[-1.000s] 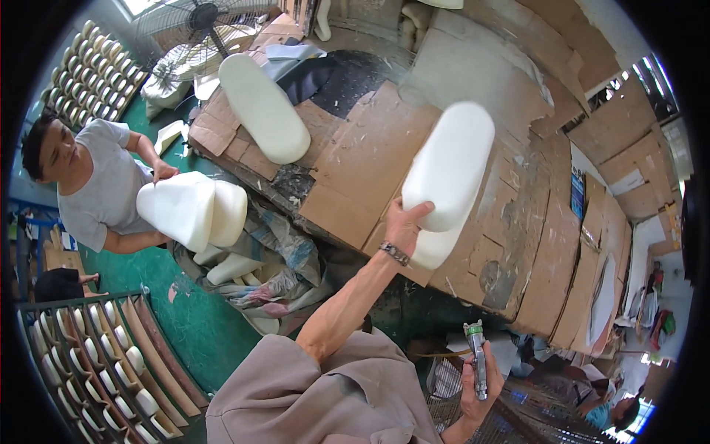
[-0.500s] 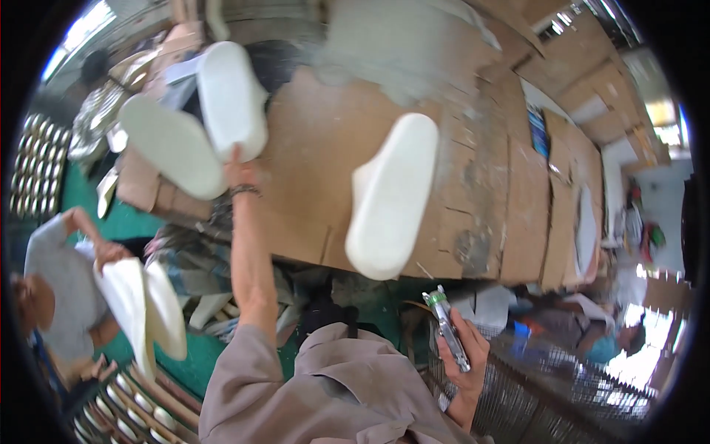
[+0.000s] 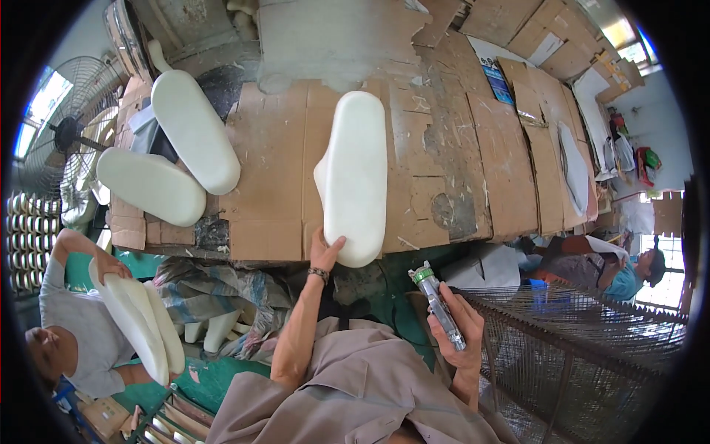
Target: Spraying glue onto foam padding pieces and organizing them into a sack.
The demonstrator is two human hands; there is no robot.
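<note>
A long white foam pad point(image 3: 356, 177) with rounded ends and a small bump on its left edge lies on the cardboard-covered table. At its near end my left hand point(image 3: 323, 251) grips the edge, thumb on top and fingers along the side. Off the table's front edge, my right hand point(image 3: 460, 325) is wrapped round a silver metal hand tool point(image 3: 442, 311) with a green ring. The tool's exact kind is not clear. Two more white pads, an upper one point(image 3: 194, 133) and a lower one point(image 3: 151, 186), lie at the table's left end, one end close to the other.
Cardboard point(image 3: 270, 177) covers the table. A large fan point(image 3: 66, 133) stands at the far left. Beside me on the left, a co-worker point(image 3: 92, 333) holds several white pads point(image 3: 137, 314). Dark wire racks point(image 3: 569, 348) stand at the right, with another person point(image 3: 606, 266) beyond.
My left hand has left the pads at the left and moved right to grip the middle pad's near end. The whole view has shifted. My right hand still holds the tool.
</note>
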